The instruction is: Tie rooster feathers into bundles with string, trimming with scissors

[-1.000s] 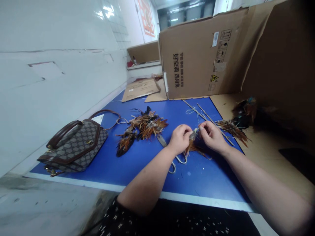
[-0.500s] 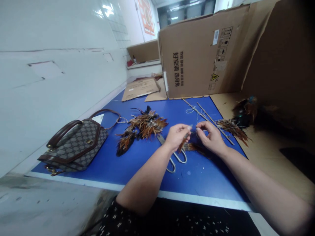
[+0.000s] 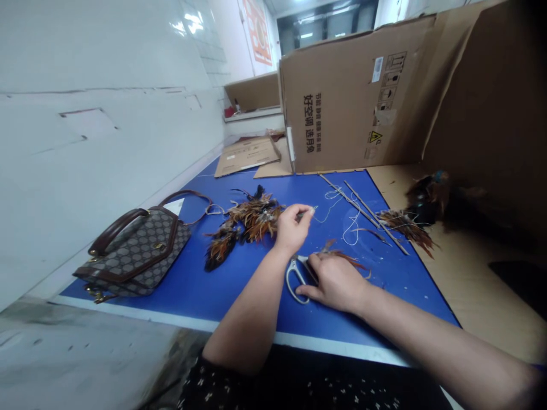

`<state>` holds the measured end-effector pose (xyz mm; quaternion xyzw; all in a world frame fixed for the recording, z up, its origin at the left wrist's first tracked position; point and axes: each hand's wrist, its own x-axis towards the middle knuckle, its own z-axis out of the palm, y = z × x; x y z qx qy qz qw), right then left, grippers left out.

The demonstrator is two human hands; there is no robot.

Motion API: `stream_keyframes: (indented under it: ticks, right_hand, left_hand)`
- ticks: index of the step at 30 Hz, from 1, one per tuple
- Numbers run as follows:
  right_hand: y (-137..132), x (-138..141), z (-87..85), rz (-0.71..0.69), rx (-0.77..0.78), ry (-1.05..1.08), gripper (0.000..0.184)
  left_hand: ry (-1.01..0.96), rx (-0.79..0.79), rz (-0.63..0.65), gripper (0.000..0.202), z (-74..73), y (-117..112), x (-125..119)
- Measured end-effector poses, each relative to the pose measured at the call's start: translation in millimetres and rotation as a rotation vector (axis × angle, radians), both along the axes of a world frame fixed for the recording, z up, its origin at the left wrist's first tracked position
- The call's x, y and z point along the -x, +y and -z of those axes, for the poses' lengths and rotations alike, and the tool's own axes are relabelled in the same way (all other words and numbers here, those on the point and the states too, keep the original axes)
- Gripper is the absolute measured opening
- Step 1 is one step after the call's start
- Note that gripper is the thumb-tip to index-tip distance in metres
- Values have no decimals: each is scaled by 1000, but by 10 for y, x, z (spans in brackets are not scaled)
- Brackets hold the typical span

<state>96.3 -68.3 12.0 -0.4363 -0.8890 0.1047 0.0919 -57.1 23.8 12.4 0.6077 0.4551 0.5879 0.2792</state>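
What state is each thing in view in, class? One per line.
Left hand: pinching thread
Thread: loosely looped, partly held
Right hand: at scissors, grip partly hidden
Scissors: blades hidden, opening unclear
Handbag: flap down, handle raised
Feather pile: loosely heaped
Sticks: lying flat
Cardboard box: standing, print sideways

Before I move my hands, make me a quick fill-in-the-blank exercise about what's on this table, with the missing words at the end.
1. The right hand is touching a pair of ____.
2. From the fingertips of the left hand, a thin ____ trails across the table.
3. The tabletop under the hands is colored ____.
4. The patterned handbag has a carry handle colored ____.

Missing words: scissors; thread; blue; brown.
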Motion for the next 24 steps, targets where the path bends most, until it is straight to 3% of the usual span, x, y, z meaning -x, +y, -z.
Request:
stream_keyframes:
  ticks: [5,11,14,19,24]
  right_hand:
    - [0,-38,-112,79,65,-84,32]
    - [33,-112,-243,144,152,-23,20]
    - [114,-189,-251,188,343,151,19]
    - [234,-236,-155,312,900,538,25]
    - [245,-154,-22,305,1085,748,55]
  left_hand:
    - [84,-119,4,22,81,9,-32]
    - [130,-234,-59,21,-2,-39,-1]
    - [128,-264,-122,22,-44,-35,49]
    - [60,-268,-198,23,-37,11,107]
    - [67,-275,-242,22,-29,55,168]
